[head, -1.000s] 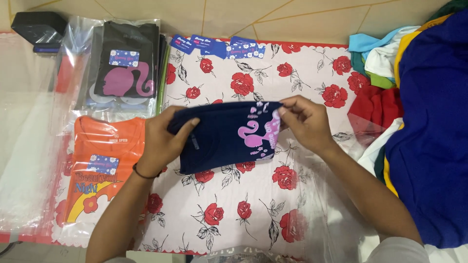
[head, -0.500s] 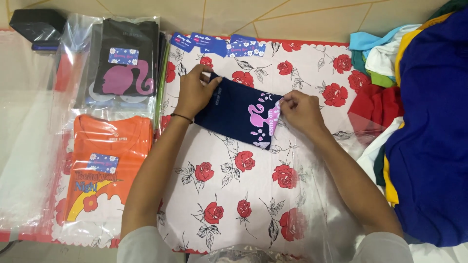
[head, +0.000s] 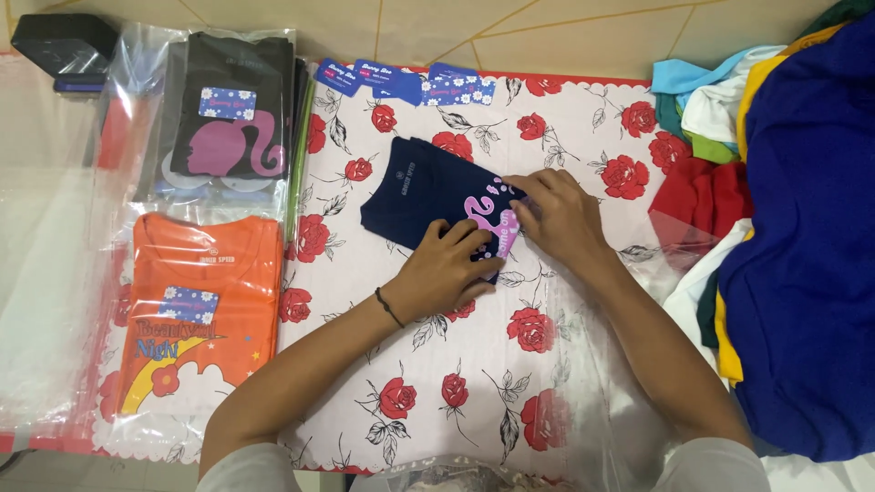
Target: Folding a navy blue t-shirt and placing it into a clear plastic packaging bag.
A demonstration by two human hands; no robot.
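A folded navy T-shirt (head: 415, 193) with a pink print lies flat on the white cloth with red roses (head: 437, 364). My left hand (head: 448, 266) presses palm-down on its near edge, fingers spread over the print. My right hand (head: 556, 214) rests on the shirt's right end, fingertips pinching the edge by the pink print.
A bagged black shirt (head: 228, 114) and a bagged orange shirt (head: 196, 305) lie at the left in clear plastic. Blue paper tags (head: 401, 82) sit at the cloth's far edge. A heap of coloured clothes (head: 793, 228) fills the right side. A black device (head: 59, 46) is far left.
The navy shirt, held up a second ago, now lies flat on the cloth. My left hand moved from its far-left corner to its near edge.
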